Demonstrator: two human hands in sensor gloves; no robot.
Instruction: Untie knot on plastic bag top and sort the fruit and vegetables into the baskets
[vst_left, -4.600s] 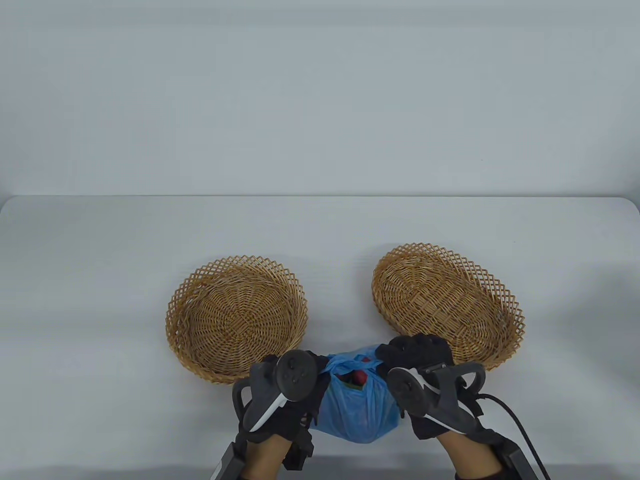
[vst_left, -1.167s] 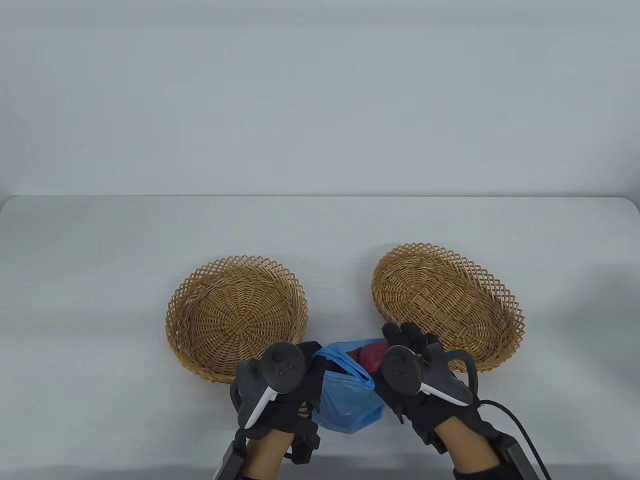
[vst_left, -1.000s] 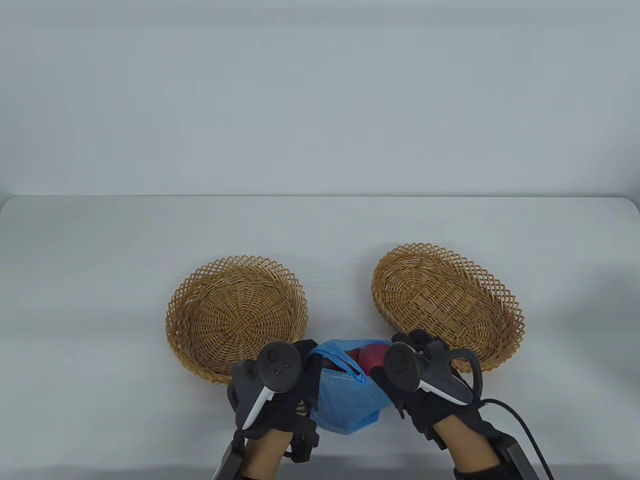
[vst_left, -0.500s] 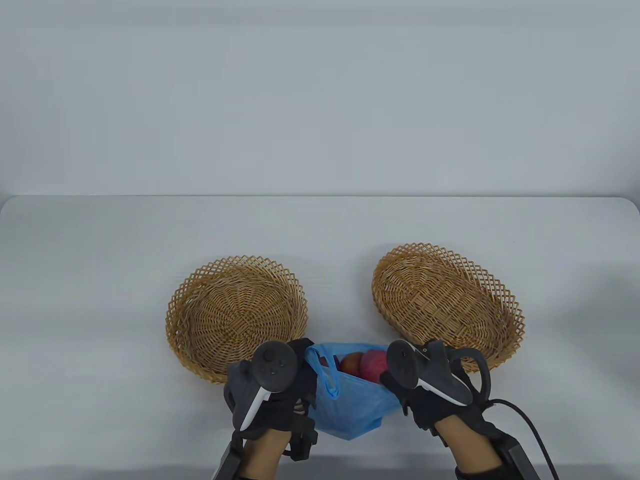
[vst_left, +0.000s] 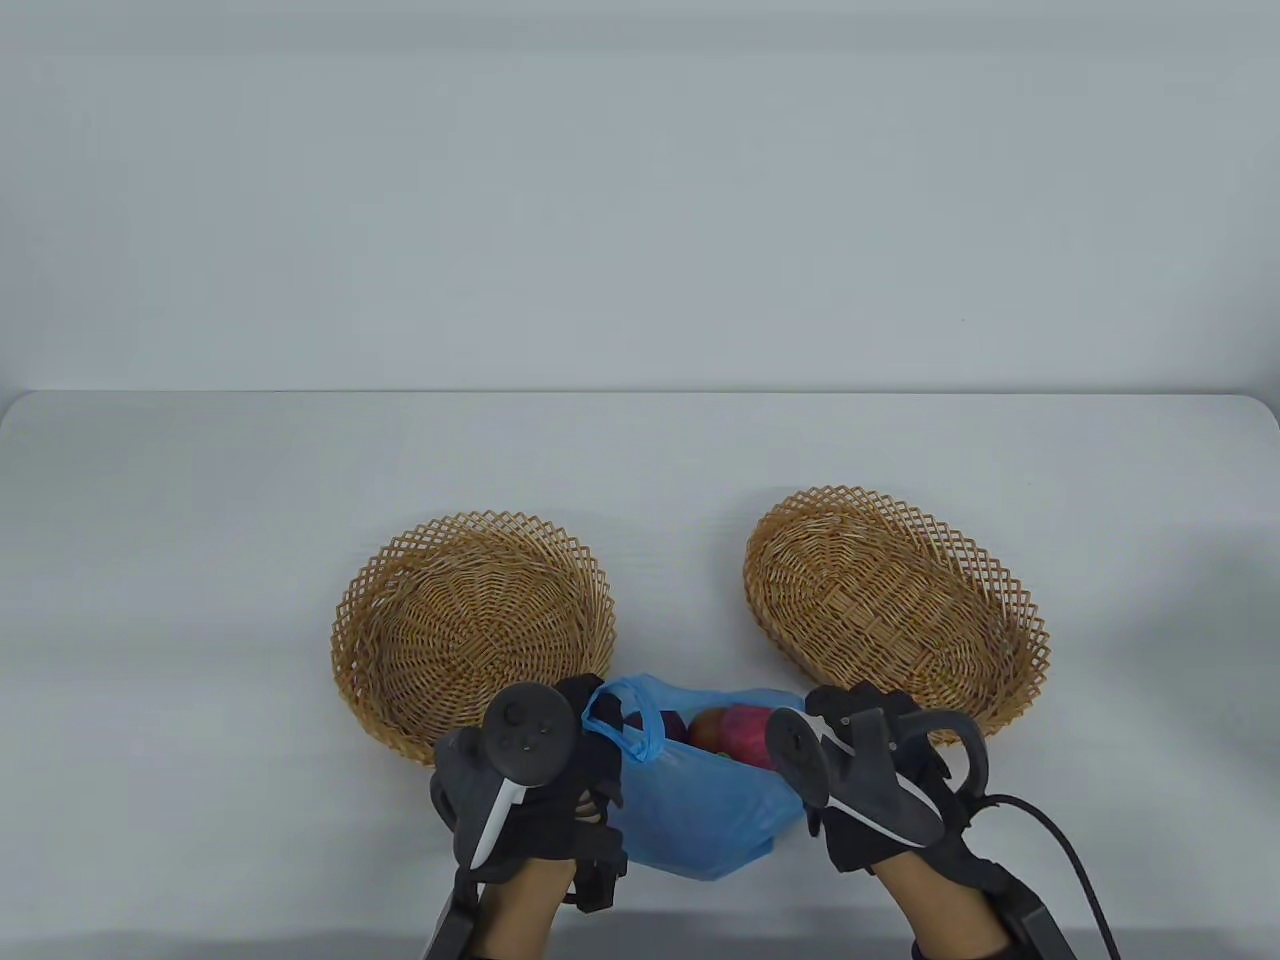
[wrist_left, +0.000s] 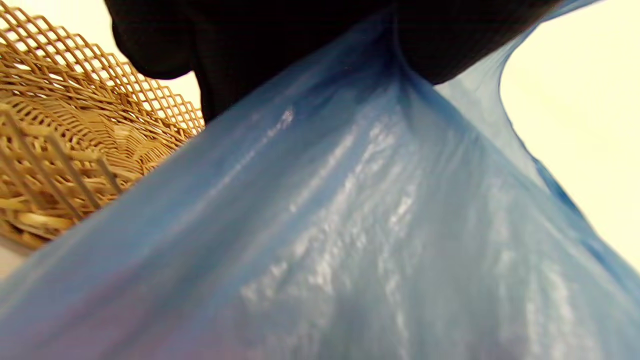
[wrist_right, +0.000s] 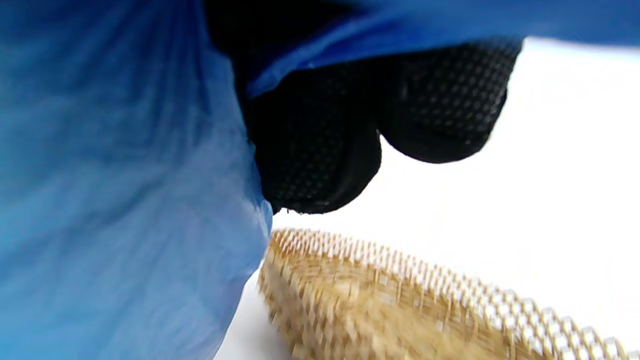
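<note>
The blue plastic bag (vst_left: 700, 815) sits on the table (vst_left: 200, 500) at the near edge, between the two hands, its mouth pulled wide so that the produce inside shows: a pink-red round fruit (vst_left: 745, 735), an orange-brown one (vst_left: 708, 728) just left of it, and a dark purple piece (vst_left: 675, 725) beyond that, too hidden to name. The left hand (vst_left: 545, 790) grips the bag's left rim; in the left wrist view the plastic (wrist_left: 350, 225) rises taut into the dark gloved fingers (wrist_left: 240, 55) pinched on it, and a loose handle loop (vst_left: 625, 725) stands up just beside those fingers. The right hand (vst_left: 870, 790) holds the right rim, its fingers (wrist_right: 320, 150) curled over a fold of the plastic in the right wrist view. Just beyond the left fingers lies a round wicker basket (vst_left: 472, 632), its near rim touching or almost touching the hand. Beyond the right fingers lies an oval wicker basket (vst_left: 893, 608), angled on the table, its near edge close to the knuckles. A black cable (vst_left: 1060, 850) trails from the right wrist.
</note>
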